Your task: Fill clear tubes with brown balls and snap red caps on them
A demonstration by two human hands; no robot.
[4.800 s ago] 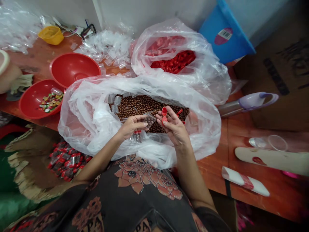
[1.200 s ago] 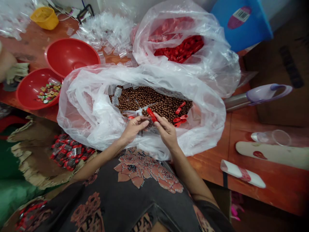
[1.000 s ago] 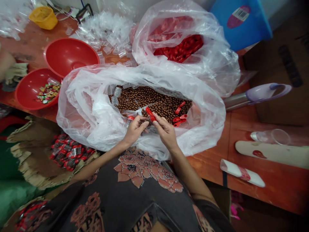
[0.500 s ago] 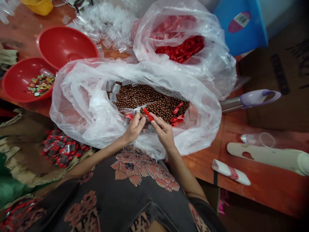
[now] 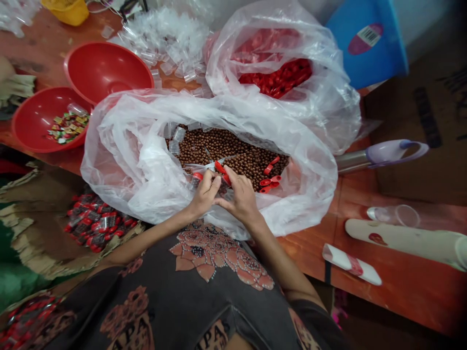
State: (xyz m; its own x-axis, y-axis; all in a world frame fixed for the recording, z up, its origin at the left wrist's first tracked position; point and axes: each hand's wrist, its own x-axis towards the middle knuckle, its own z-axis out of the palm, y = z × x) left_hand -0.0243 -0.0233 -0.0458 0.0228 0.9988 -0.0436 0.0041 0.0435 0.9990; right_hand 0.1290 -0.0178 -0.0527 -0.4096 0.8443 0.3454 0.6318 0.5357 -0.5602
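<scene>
A big clear plastic bag (image 5: 120, 160) lies open in front of me, full of small brown balls (image 5: 226, 148). My left hand (image 5: 205, 194) and my right hand (image 5: 239, 197) meet at its near edge, fingers closed together around a small clear container I can barely see. A red cap piece (image 5: 221, 170) sticks up between my fingers, pinched by the right hand. Another small container with a red cap (image 5: 196, 179) lies just left of my left hand. Loose red caps (image 5: 270, 180) rest on the balls to the right.
Behind stands a second bag of red caps (image 5: 280, 80) and a heap of clear containers (image 5: 168, 36). Two red bowls (image 5: 105, 68) sit at left, one with wrapped sweets (image 5: 67, 127). Filled red-capped containers (image 5: 93, 223) lie on cardboard lower left. A purple-handled tool (image 5: 383, 153) lies right.
Both hands have stayed at the bag's near edge and closed in together; the right hand has rolled over so its back faces up, pressing the red cap piece down toward the left hand.
</scene>
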